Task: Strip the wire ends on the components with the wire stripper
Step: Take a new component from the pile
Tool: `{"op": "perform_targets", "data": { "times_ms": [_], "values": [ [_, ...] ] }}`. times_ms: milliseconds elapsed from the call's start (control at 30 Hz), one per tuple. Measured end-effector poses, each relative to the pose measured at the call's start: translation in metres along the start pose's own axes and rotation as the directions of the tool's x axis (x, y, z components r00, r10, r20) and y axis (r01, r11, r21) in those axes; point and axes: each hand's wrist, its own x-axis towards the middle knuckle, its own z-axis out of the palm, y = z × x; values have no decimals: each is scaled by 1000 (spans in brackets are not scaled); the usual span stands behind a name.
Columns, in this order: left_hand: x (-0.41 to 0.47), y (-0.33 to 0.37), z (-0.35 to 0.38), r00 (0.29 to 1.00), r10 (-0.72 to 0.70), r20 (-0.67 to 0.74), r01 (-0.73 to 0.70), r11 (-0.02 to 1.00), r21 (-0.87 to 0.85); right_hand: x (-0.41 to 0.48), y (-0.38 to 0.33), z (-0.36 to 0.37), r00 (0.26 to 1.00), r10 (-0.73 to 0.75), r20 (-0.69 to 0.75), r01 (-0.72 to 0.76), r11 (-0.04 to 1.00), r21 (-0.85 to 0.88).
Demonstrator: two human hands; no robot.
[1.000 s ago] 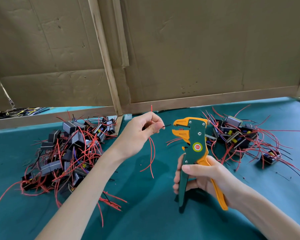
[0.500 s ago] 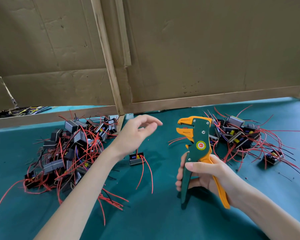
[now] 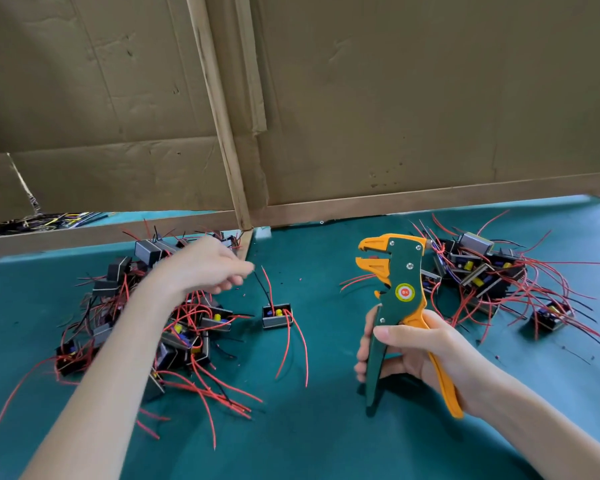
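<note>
With the wire stripper (image 3: 400,271) gripped by the right hand (image 3: 413,348), a component (image 3: 146,249) should next be taken by the open, empty left hand (image 3: 205,268).

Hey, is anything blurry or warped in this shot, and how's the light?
Head view: left hand motion-blurred, wire stripper in the right hand sharp; wide-angle lens bows the cardboard wall along its bottom edge; soft even light, only faint shadows on the green mat.
</note>
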Motion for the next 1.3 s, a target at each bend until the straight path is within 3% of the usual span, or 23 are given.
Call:
{"op": "perform_targets", "data": {
  "times_ms": [200, 433, 567, 767, 967, 1300],
  "values": [
    [9, -1, 35, 990, 81, 118, -47, 964, -261, 0, 0, 0, 1000, 2, -10, -2, 1000, -4],
    [13, -1, 62, 996, -6, 93, 64, 774, -629, 0, -1, 2, 1000, 14, -23, -14, 1000, 2],
    [17, 1, 76, 998, 53, 22, -30, 810, -586, 0, -1, 2, 1000, 10, -25, -10, 1000, -3],
    [7, 10, 73, 965, 257, 44, -191, 811, -553, -1, -1, 1, 1000, 13, -15, -13, 1000, -7],
    [-3, 24, 65, 906, 415, -84, -385, 724, -572, -1, -1, 1, 1000, 4, -22, -5, 1000, -12],
    [-22, 46, 56, 789, 607, -97, -606, 742, -287, -3, -3, 4, 1000, 7, 14, -7, 1000, -27]
  ]
}}
